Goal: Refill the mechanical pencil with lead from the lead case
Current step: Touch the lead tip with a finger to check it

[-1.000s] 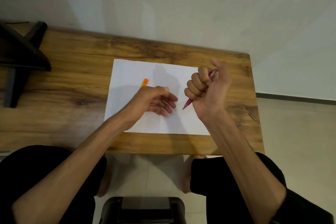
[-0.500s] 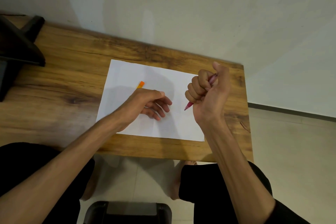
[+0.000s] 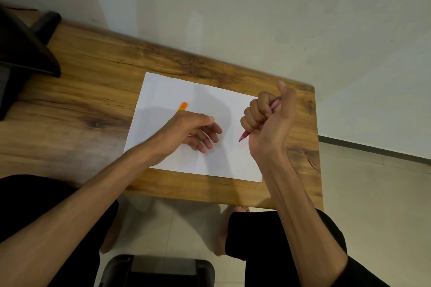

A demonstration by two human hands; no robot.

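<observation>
My right hand (image 3: 268, 121) grips a red mechanical pencil (image 3: 245, 135) in a fist above the white paper (image 3: 163, 91). The pencil's tip points down-left below the fist, and its top end pokes out by the raised thumb. My left hand (image 3: 196, 130) hovers low over the middle of the sheet, fingers loosely curled, and I see nothing in it. An orange lead case (image 3: 183, 106) lies on the paper just beyond the left wrist, partly covered by the hand.
The paper lies on a wooden table (image 3: 93, 100) against a pale wall. A black stand (image 3: 25, 49) occupies the table's far left. The table's right edge (image 3: 318, 147) drops to tiled floor. A dark stool (image 3: 158, 270) sits between my knees.
The view has shifted, so the table looks tilted. Both hands keep nearly the same pose, and the right fist still holds the pencil.
</observation>
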